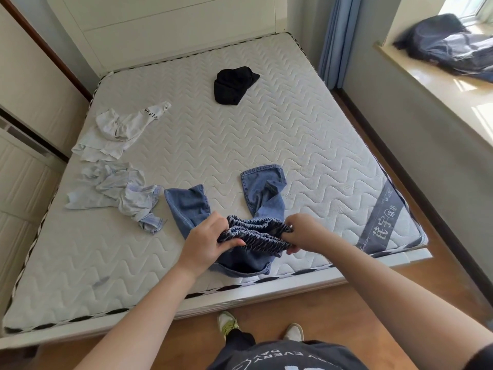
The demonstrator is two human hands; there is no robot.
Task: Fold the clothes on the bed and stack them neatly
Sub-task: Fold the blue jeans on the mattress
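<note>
1. Four pieces of clothing lie on the bed (266, 145), which has a bare white mattress with wavy stitching.
2. One pair of blue jeans (256, 206) is at the near edge of the bed, right in front of the person. Its two legs point away, toward the head of the bed, and they are spread apart.
3. Two hands hold the stretchy waistband of the jeans. The left hand (206, 240) grips the left end, with its fingers (234, 242) closed on the bunched cloth.
4. The right hand (304, 232) grips the right end of the waistband, and its fingers are pinched tight on the cloth too.
5. One black garment (232, 85) sits crumpled far up the bed, well apart from the jeans.
6. One white garment (120, 130) with black letters lies near the left side of the bed.
7. One pale blue shirt (120, 192) lies crumpled just in front of the white one, near the left leg of the jeans.
8. One dark bundle of cloth (448, 46) rests on the window ledge (437, 89) at the right, off the bed.
9. Two shoes show on the wooden floor (346, 295) below, a left shoe (226, 323) and a right shoe (293, 332).
10. None of the clothes is folded or stacked.
</note>
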